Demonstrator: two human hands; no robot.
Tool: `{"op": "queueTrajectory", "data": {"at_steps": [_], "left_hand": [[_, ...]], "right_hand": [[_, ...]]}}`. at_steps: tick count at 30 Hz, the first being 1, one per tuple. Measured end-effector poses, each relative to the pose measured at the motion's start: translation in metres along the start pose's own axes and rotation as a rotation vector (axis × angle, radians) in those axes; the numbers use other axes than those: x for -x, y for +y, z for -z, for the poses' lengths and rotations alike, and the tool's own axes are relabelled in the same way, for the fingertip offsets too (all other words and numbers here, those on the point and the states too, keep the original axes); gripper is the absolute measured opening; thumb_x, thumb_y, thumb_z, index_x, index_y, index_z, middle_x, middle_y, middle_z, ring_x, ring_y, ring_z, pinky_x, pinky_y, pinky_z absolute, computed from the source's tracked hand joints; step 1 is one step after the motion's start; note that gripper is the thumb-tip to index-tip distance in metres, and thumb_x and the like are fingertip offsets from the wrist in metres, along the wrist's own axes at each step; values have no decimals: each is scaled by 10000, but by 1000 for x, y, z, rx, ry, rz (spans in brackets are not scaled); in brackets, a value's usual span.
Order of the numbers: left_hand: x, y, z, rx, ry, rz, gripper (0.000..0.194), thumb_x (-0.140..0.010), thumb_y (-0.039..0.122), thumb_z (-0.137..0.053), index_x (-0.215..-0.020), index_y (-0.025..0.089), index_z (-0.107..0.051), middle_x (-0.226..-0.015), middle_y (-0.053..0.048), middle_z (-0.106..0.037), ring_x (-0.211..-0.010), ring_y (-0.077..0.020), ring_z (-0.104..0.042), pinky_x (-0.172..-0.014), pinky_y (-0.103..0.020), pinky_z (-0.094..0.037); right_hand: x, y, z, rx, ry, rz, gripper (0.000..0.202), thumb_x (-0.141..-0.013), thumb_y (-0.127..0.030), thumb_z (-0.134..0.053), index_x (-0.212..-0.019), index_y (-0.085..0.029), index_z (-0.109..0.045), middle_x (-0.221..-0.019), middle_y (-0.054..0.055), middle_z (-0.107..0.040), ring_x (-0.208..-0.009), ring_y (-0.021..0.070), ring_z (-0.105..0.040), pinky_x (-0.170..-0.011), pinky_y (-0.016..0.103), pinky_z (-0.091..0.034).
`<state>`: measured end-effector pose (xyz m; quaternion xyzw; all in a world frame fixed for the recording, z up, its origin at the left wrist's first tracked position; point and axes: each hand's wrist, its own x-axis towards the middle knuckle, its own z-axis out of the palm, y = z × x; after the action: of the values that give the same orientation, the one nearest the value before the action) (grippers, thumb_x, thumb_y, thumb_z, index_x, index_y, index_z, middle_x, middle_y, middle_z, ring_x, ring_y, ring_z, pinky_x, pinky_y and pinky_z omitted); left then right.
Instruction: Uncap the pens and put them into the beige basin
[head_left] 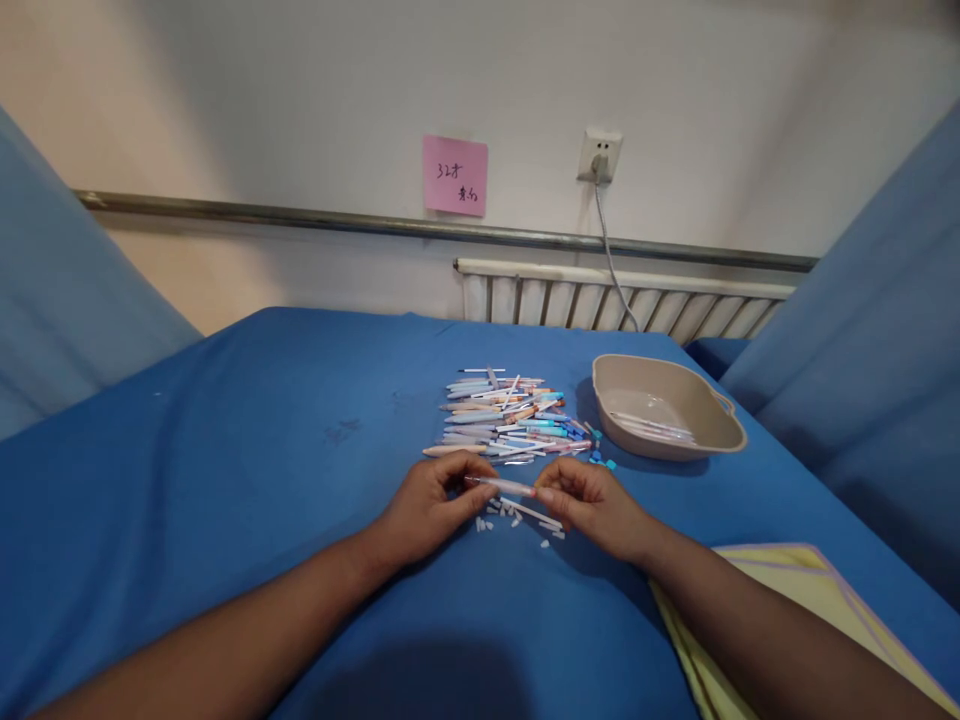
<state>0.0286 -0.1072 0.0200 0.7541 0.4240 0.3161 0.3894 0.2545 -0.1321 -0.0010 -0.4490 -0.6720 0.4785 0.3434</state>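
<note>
Between my two hands a slim pen (510, 486) with a pale, pinkish barrel lies almost level. My left hand (442, 497) pinches its left end between thumb and fingers. At the right end, the thumb and fingers of my right hand (595, 500) close on it. Just beyond my hands is a pile of pen parts (499, 415), with barrels and thin refills in white, blue, orange and turquoise. Below the held pen lie a white stick-like refill (530, 513) and several small white pieces (482, 524). Small blue-green caps (598, 457) are scattered at the pile's right edge.
A beige plastic basin (724, 432) on the right holds a few assembled-looking pens (652, 428). A yellow cloth (787, 575) lies under my right forearm. Blue cloth (225, 470) covers the table. Behind are a radiator (585, 290), a metal rail (337, 218) and a plugged-in cord (609, 245).
</note>
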Motion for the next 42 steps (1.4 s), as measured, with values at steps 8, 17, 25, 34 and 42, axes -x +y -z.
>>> {"op": "queueTrajectory", "data": {"at_steps": [8,17,25,34,42], "left_hand": [[-1,0,-2,109,-31,59,191,-788,322,-599,-777,135,-640,-670,-6,-607,-598,-113,-520,-559,-212,-410],[2,4,4,-78,-68,-100,162,-811,297,-586,-828,160,-671,-715,-1,-636,-659,-126,-558,-631,-222,-427],[2,4,0,3,-8,-41,157,-771,296,-620,-833,160,-669,-748,-16,-643,-676,-137,-561,-639,-237,-440],[-11,0,3,273,169,189,278,-668,369,-702,-818,140,-652,-652,-7,-606,-578,-114,-507,-546,-218,-407],[-13,4,0,189,204,176,279,-673,378,-694,-826,149,-644,-702,-23,-622,-631,-137,-533,-563,-218,-419]], "right_hand": [[4,-5,1,409,66,282,100,-869,-254,-537,-817,-178,-576,-727,-9,-581,-663,110,-521,-607,224,-357],[3,-5,6,48,-140,57,205,-871,-324,-518,-758,-166,-582,-591,-38,-500,-536,89,-434,-508,205,-324],[-2,-2,3,-268,-161,-66,379,-839,-519,-521,-825,-152,-616,-591,-27,-538,-461,82,-455,-463,212,-335],[-15,9,14,-379,84,-49,408,-709,-562,-651,-794,-172,-566,-672,-12,-607,-458,71,-501,-431,193,-331],[-21,11,13,-438,98,-90,395,-695,-542,-642,-673,-167,-521,-540,-43,-563,-384,57,-450,-401,188,-308]]}}
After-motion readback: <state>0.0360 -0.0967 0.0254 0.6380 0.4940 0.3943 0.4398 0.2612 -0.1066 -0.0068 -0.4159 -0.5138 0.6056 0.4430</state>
